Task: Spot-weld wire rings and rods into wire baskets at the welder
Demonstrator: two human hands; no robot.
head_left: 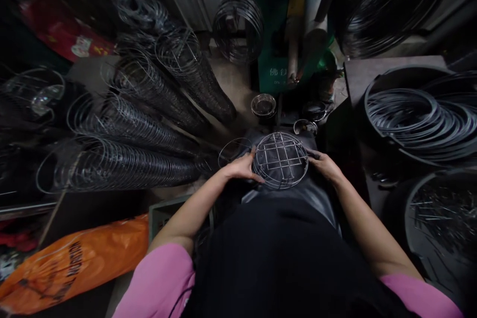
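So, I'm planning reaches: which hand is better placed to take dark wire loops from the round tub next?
Likely the right hand: nearer the tub, at the right edge of the round wire grate; the left hand holds the opposite edge.

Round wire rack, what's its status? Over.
Left hand and right hand: holding opposite sides. Round wire rack: crossed wires spanning its rings. Nearby: thin wire loop beside left hand.

A black surface (pixel 298 193) lies under the wire grid (pixel 282 156). At right, the counter (pixel 354 79) bears a tub (pixel 387 84) of wire rings (pixel 413 119) and metal bits (pixel 383 180); on the floor (pixel 238 79) stand ring stacks (pixel 149 161).
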